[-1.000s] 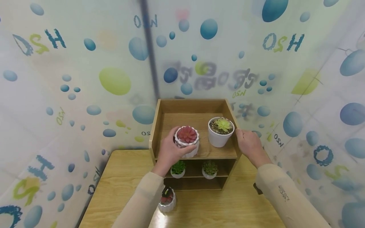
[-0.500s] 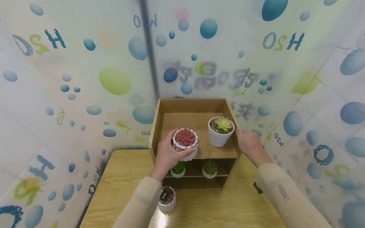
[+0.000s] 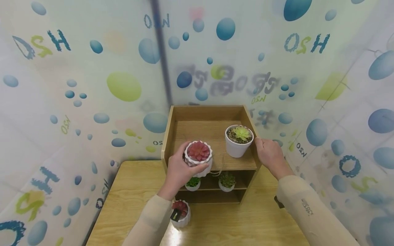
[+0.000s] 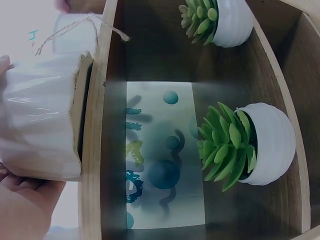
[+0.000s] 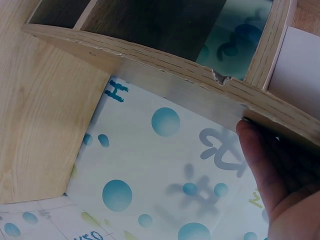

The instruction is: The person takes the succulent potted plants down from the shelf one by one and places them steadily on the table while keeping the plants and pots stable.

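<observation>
My left hand grips a white scalloped pot holding a red succulent, thumb and fingers on opposite sides. The pot is at the front edge of the top level of a small wooden shelf. A thin twine hangs beside the pot, over that edge. My right hand holds the shelf's right side panel, fingers curled at its upper part. Just inside that panel stands a smooth white pot with a light green succulent.
Two small white pots with green succulents stand on the middle level. Another white pot with a reddish succulent and a dark tag stands on the wooden table, front left of the shelf. Patterned sheeting surrounds the table.
My left hand has drawn the pot with the red succulent slightly left and towards me, to the front edge. The twine has come into view beside it. My right hand stays put.
</observation>
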Tool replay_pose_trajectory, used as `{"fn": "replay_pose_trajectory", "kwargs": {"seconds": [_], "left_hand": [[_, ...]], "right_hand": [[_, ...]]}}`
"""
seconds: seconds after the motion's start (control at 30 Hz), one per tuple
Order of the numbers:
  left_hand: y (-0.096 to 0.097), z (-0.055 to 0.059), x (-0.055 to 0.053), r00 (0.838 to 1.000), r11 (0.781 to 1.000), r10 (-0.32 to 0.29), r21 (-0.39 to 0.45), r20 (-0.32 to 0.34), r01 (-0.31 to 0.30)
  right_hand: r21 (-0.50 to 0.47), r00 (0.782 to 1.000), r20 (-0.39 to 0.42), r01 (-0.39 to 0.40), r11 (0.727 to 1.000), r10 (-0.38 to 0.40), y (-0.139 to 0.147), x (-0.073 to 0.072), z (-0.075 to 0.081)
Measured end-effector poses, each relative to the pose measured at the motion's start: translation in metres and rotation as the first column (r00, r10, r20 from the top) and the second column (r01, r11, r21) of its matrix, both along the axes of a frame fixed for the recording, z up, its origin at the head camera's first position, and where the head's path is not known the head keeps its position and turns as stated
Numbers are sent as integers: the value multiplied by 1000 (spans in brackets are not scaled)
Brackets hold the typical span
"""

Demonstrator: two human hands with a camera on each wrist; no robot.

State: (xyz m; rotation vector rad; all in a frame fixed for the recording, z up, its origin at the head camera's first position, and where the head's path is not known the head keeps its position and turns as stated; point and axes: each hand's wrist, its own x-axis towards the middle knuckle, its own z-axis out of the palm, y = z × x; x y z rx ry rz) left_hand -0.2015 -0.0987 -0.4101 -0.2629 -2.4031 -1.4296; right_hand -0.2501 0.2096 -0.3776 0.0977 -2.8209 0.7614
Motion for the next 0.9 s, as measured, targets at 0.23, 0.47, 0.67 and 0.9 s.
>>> {"fn": "replay_pose_trajectory", "kwargs": {"seconds": [0.23, 0.47, 0.67, 0.9], "left_hand": [[-2, -2, 6, 1000, 1000, 0, 3, -1, 0], [-4, -3, 10, 1000, 1000, 9, 9, -14, -9], [-5, -3, 13, 1000, 999, -7, 36, -13, 7], [-4, -5, 17, 999, 995, -42, 93, -23, 44]], "right_hand": [[-6, 1000, 6, 3, 1000, -3, 1, 1, 1], [-12, 1000, -3, -4, 1000, 4, 0, 0, 2], [-19, 1000, 0, 7, 1000, -7, 0, 0, 2], [-15, 1000, 11, 7, 1000, -7, 1, -1, 2]]}}
